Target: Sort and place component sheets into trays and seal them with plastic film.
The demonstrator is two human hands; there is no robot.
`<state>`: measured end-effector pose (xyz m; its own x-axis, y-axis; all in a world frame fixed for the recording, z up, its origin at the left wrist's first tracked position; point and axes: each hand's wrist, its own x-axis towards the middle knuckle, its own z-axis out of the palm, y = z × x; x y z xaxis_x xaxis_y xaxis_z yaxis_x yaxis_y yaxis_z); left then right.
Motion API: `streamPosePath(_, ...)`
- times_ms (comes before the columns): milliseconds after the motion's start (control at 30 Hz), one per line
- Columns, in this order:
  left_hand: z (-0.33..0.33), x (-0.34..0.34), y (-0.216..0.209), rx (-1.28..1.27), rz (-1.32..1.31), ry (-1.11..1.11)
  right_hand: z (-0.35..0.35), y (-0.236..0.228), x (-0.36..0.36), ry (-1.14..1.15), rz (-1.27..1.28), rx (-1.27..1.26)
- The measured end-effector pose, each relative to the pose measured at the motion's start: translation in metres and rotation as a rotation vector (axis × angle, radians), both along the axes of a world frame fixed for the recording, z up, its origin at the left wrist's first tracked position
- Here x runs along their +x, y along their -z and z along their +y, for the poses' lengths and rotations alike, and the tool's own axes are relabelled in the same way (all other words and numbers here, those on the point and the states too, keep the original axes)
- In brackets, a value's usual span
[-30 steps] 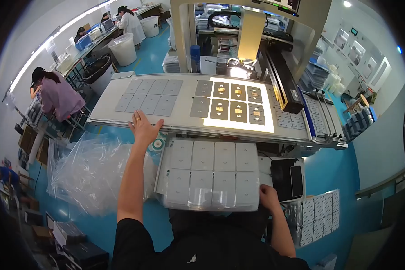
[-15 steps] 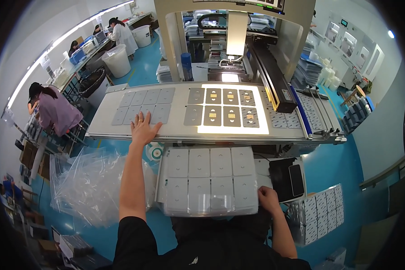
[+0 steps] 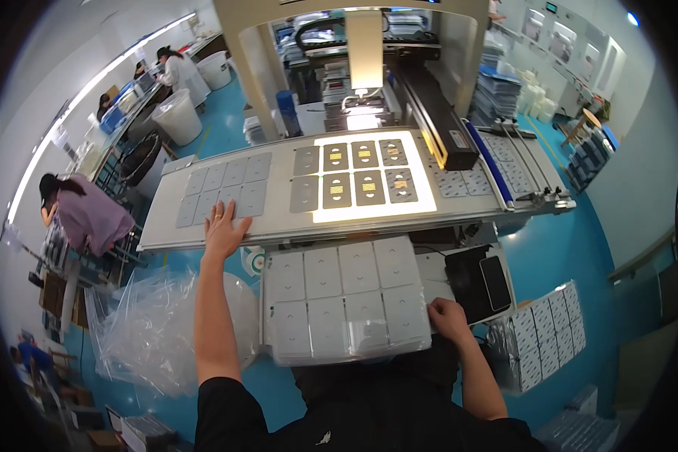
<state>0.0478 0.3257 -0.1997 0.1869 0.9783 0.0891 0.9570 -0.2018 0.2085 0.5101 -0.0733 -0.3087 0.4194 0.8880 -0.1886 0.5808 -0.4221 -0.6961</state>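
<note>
Sheet of grey cards [image 3: 226, 188] extends along the pale table [image 3: 286, 200] beyond the nearer left hand [image 3: 222, 233], long axis left-right; I see those fingers slightly apart over its near edge. The right hand [image 3: 449, 319], curled beside plastic-covered sheets [image 3: 345, 301], hides its grip.

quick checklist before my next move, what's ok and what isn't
1. Left hand clear of the bright patch: ok, spread at the near edge of the left card group.
2. Right hand gripping the sheet stack: cannot tell; it is curled at the right edge.
3. Middle card group wholly within the bright patch: not ok, the leftmost column lies mostly outside.
4. Left card group fully visible: not ok, the left hand covers part.
5. Phone clear of the sheet stack: ok, off to its right.
</note>
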Motion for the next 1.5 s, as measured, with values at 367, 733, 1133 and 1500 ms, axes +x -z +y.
streamPosePath(367,-0.133,0.078,0.01,-0.015,-0.382,0.376,-0.003,0.005,0.006,-0.075,0.01,0.014)
streamPosePath(733,-0.329,0.221,0.006,-0.074,-0.241,1.026,-0.001,-0.008,0.007,-0.1,0.113,-0.032)
streamPosePath(1133,-0.331,0.226,0.01,-0.127,-0.527,0.867,-0.022,-0.055,0.0,-0.096,0.223,0.009)
streamPosePath(1500,-0.328,0.232,0.007,-0.123,-0.575,0.756,-0.036,-0.096,-0.018,-0.071,0.549,0.152)
